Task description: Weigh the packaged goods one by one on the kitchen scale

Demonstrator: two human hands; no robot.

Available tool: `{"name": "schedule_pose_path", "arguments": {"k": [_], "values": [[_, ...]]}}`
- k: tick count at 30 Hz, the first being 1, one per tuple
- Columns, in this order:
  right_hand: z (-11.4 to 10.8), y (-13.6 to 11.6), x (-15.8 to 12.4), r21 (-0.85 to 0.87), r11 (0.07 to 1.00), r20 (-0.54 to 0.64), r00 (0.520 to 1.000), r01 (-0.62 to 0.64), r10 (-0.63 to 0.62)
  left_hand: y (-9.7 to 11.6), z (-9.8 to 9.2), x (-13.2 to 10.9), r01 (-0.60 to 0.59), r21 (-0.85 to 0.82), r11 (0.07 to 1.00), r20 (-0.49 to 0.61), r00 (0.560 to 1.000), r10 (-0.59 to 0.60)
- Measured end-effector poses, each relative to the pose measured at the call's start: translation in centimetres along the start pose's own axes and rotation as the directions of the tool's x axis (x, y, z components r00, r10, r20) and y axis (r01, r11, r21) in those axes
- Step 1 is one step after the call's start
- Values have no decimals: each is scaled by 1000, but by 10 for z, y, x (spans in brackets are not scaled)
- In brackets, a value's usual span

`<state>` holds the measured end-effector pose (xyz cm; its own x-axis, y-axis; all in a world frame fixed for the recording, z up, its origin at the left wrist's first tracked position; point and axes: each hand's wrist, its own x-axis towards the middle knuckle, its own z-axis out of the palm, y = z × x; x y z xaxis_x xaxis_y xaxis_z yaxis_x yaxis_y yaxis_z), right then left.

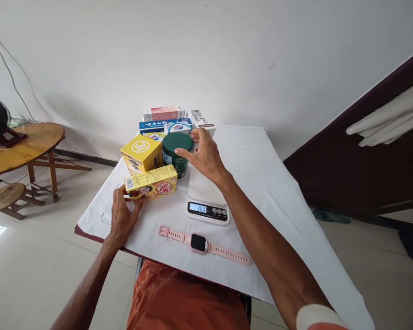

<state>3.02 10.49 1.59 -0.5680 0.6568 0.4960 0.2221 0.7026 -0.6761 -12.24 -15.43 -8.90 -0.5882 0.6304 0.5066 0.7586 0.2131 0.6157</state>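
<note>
My left hand (123, 214) grips the near-left end of a yellow printed box (154, 184) that lies on its long side. My right hand (208, 155) is curved around the right side of a green tub (178, 142) with a dark green lid. Its thumb lies over the lid and the fingers are at the far rim. Just right of the tub is a white kitchen scale (208, 190), its display lit with digits like 363. A larger yellow box (142, 153) stands left of the tub, behind the held box.
Several cartons, including a blue one (154, 126) and a white one (203, 120), are grouped at the back by the wall. A pink-strapped smartwatch (198, 243) lies near the front edge of the white-covered table (261, 183). A wooden table (37, 142) with a fan stands left.
</note>
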Motion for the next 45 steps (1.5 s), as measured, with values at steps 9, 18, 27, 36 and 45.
{"name": "schedule_pose_path", "arguments": {"k": [9,18,27,36,45], "values": [[35,2,20,-90,992,92,991,-85,93,-2,9,7,-27,-45,999,69,997,30],[-31,6,28,-146,987,-40,997,63,-69,-2,8,7,6,-79,997,73,997,-1],[-104,-10,-30,-193,981,-34,999,-5,-2,16,-15,-5,-84,33,996,-62,994,86],[-105,-4,-65,-124,985,-3,992,-123,123,66,-2,-18,-380,-229,896,205,882,425],[-112,3,-67,-2,979,65,977,-203,203,57,27,4,-19,-360,933,624,738,256]]}}
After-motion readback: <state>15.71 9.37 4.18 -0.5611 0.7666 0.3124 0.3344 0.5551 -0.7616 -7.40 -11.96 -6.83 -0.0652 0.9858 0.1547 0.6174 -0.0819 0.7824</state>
